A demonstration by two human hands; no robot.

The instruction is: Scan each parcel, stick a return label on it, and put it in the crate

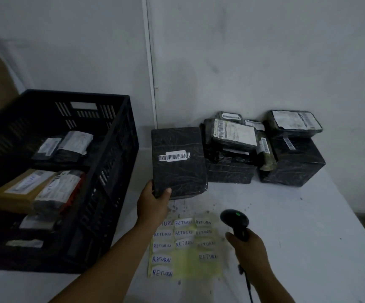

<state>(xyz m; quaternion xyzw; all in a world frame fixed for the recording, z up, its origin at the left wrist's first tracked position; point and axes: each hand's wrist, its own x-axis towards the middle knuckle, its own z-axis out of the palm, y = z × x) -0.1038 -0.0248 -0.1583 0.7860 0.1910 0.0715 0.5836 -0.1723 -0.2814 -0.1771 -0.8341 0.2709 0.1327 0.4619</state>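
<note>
One black-wrapped parcel (178, 162) is tilting up off the bench (297, 226), barcode (174, 157) facing you, your left hand (153, 204) fingers clamping its near corner. Your right hand (248, 248) is gripping the scanner (235, 220), pointing low. That corner hold could be slipping, or the beam missing. You are working over stained white bench, label sheet (183, 248), crate (54, 171) left, bare wall behind.

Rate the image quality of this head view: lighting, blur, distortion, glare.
Head view: dim, flat light with a bluish cast; the crate interior is dark and murky. Wide-angle bending curves the wall strip. The left hand and right hand look soft, slightly smeared. The barcode on the held parcel is bright but readable as bars; the return labels are legible, some washed out.
</note>
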